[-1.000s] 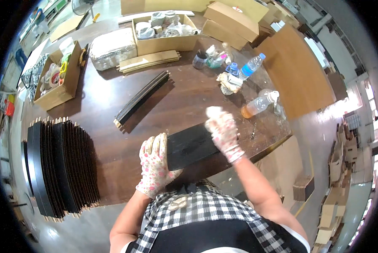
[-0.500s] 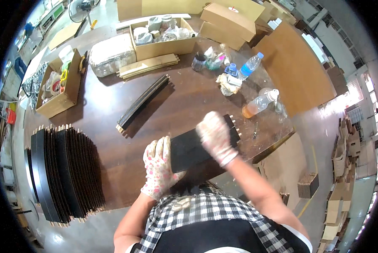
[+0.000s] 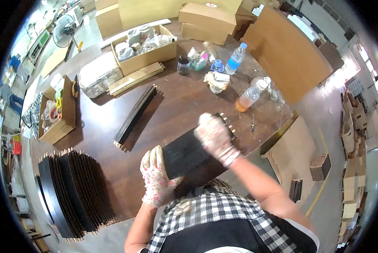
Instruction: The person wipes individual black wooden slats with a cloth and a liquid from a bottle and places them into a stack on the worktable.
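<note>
A black board [image 3: 184,152] with pale wooden pegs along its right end lies slantwise at the table's near edge. My left hand [image 3: 157,177], in a white glove with pink dots, rests against the board's left end. Its fingers are stretched out and its thumb lies over the near corner. Over the right part of the board is my right hand [image 3: 216,137], gloved too and slightly blurred, its fingers curled closed. Whatever it may hold is hidden. Farther off, a narrow bundle of black slats [image 3: 136,116] with pegged ends lies on the table.
A large row of black pegged slats [image 3: 77,189] stands at the table's left. Cardboard boxes of supplies [image 3: 69,120], a wrapped package [image 3: 98,76] and pale wood strips [image 3: 136,80] lie farther back. Bottles [image 3: 250,96] and a dark cup [image 3: 183,65] stand at the right.
The view has shifted, so the table's contents sit differently in the picture. My right hand remains closed over the board's right part, and my left hand stays at its left end.
</note>
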The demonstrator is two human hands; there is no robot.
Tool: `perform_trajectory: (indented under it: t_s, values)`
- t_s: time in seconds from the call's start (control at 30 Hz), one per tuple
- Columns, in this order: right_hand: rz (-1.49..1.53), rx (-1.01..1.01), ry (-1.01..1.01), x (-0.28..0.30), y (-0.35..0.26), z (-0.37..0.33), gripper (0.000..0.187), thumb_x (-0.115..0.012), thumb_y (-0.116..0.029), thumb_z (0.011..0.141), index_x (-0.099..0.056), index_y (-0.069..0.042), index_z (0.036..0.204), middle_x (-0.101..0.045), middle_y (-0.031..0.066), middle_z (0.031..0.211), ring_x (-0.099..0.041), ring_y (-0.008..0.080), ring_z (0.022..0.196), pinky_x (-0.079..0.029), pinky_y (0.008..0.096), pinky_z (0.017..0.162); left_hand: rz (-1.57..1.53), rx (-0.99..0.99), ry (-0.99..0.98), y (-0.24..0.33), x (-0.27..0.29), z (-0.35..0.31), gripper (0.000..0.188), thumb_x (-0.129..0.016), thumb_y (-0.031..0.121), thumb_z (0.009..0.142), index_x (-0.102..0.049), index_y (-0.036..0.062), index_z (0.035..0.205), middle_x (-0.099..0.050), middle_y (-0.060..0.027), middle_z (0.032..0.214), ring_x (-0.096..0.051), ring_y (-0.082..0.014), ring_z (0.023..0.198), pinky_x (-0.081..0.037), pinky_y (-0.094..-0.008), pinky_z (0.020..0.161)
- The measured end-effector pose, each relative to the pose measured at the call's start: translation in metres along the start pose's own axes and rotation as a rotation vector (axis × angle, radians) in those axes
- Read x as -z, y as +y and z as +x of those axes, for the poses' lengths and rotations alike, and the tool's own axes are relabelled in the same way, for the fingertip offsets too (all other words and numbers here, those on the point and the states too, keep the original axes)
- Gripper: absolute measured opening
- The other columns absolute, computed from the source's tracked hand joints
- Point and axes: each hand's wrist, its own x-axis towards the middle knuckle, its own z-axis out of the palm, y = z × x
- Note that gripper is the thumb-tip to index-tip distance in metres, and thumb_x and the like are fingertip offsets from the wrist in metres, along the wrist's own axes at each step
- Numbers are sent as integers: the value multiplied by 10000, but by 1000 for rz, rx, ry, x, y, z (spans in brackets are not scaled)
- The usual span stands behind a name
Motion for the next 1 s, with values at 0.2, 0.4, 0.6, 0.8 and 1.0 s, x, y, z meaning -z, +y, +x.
perform_trajectory:
  t_s: [0.2, 0.4, 0.6, 0.8, 1.0]
  values:
    - [-122, 119, 114, 13, 3, -32, 149, -528, -183, 922, -534, -139, 780, -500, 56, 666, -536, 231, 665, -477, 374, 634, 11, 6, -2, 0, -6, 7, 1183, -877, 363, 522, -317, -59, 1475, -406, -254, 1439, -353, -441, 1357, -264, -524, 1148]
    - [-145, -43, 231, 10, 64, -65, 163, -598, -204, 938, -611, -108, 806, -601, 88, 746, -597, 246, 686, -504, 372, 647, 64, 6, -17, 1, -1, 6, 1147, -844, 408, 568, -320, -59, 1475, -416, -256, 1433, -356, -443, 1356, -269, -523, 1145]
    - [434, -838, 460, 98, 165, -17, 100, -573, -107, 960, -631, -40, 1006, -620, 133, 991, -638, 250, 860, -513, 369, 769, 95, -22, 14, -4, -6, 5, 1132, -826, 449, 563, -349, -67, 1452, -420, -254, 1429, -365, -447, 1342, -290, -534, 1134]
    - [-508, -384, 232, 39, 248, 12, 226, -541, -260, 951, -631, -95, 1076, -627, 129, 1013, -595, 310, 994, -474, 440, 879, 76, -48, 26, -2, -7, 5, 1072, -822, 404, 586, -375, -53, 1445, -425, -247, 1427, -374, -445, 1334, -290, -537, 1127]
    - [-541, -205, 34, 49, 254, -9, 255, -528, -308, 942, -638, -114, 1066, -602, 84, 1111, -557, 300, 1073, -447, 424, 966, 97, -3, -13, 15, 6, 12, 1057, -829, 431, 572, -408, -33, 1423, -450, -250, 1395, -394, -443, 1324, -299, -547, 1119]
